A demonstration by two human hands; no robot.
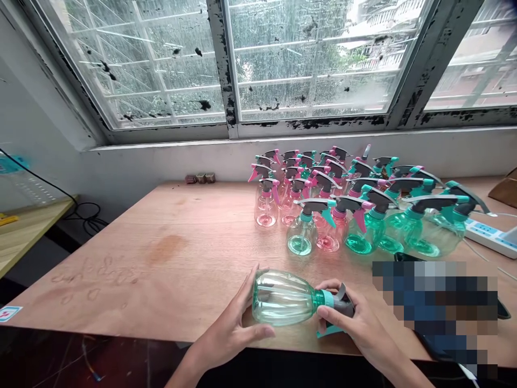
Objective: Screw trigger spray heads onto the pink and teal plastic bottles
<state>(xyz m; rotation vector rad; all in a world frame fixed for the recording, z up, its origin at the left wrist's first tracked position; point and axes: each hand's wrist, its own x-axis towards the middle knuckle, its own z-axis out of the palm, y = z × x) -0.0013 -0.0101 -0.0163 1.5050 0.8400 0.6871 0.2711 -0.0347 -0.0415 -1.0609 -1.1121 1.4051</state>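
A green-tinted clear spray bottle (pixel 285 297) lies sideways above the near edge of the table, its base to the left and its teal and grey spray head (pixel 339 303) to the right. My left hand (pixel 238 318) cups the base end, thumb below and fingers partly hidden behind the bottle. The spray head is gripped by my right hand (pixel 351 318), with the thumb at the teal collar. Beyond my hands stand several upright spray bottles in a group, among them a green one (pixel 301 237) and a pink one (pixel 329 237).
A power strip (pixel 490 237) with cables lies at the right, near a dark device (pixel 503 310) partly covered by a blurred patch. Small blocks (pixel 201 178) sit by the back wall. The wooden table (pixel 133 258) ends just in front of me, and a window runs behind it.
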